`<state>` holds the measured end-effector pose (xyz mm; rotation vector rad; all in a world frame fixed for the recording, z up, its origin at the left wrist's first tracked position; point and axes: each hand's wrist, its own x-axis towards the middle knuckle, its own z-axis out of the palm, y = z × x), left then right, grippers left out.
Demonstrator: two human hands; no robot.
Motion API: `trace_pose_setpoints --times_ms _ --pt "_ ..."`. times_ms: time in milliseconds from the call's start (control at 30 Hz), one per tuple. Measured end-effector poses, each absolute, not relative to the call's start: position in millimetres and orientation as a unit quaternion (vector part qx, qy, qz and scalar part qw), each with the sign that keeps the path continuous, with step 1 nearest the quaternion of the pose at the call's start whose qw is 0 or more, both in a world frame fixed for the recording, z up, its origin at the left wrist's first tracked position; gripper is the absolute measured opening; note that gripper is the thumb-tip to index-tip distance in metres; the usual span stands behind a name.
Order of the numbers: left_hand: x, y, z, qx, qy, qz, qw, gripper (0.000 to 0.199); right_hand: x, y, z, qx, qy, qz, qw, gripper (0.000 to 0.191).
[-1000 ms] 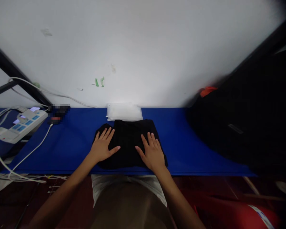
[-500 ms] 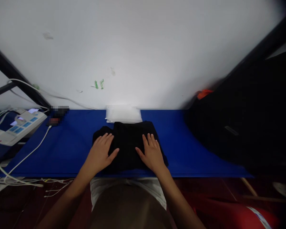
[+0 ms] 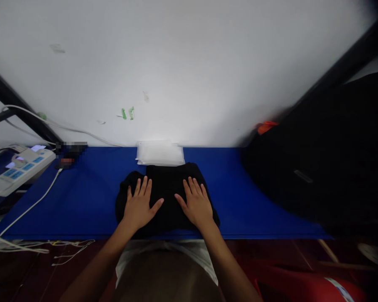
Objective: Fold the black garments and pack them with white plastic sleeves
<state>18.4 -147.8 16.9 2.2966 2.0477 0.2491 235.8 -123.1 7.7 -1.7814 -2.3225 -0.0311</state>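
A folded black piece of clothing lies on the blue tabletop in front of me; its exact kind does not show. My left hand rests palm down on its left part, fingers spread. On its right part my right hand also lies flat, with the thumb pointing inward. Neither hand grips the cloth. Just behind the clothing, against the wall, is a small stack of white, translucent plastic bags.
At the left stands a white power strip with plugs and white cables. A pixelated dark object lies near the wall. A large black bulk fills the right side. Something red is below the table's edge.
My left hand has shifted slightly to the right over the black clothing, its fingers now spread wider. My right hand stays flat on the cloth. The whole view has moved a little.
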Motion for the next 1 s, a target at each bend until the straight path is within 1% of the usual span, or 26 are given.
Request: trace_pose_setpoints --times_ms 200,400,700,1000 --pt "20.4 -145.4 22.7 0.739 0.671 0.052 0.040 0.080 234.5 -122.5 8.2 -0.603 -0.791 -0.005 0.104 0.071" --pt "18.9 -143.4 23.1 0.746 0.662 0.062 0.047 0.078 235.1 -123.0 6.4 -0.601 -0.791 -0.001 0.113 0.069" --pt "10.2 -135.6 25.5 0.758 0.643 0.086 0.067 0.076 234.8 -126.4 6.9 -0.585 -0.797 0.000 0.149 0.069" --pt "12.5 -131.7 24.1 0.769 0.631 0.087 0.053 0.075 237.8 -128.2 7.3 -0.589 -0.792 0.000 0.158 0.067"
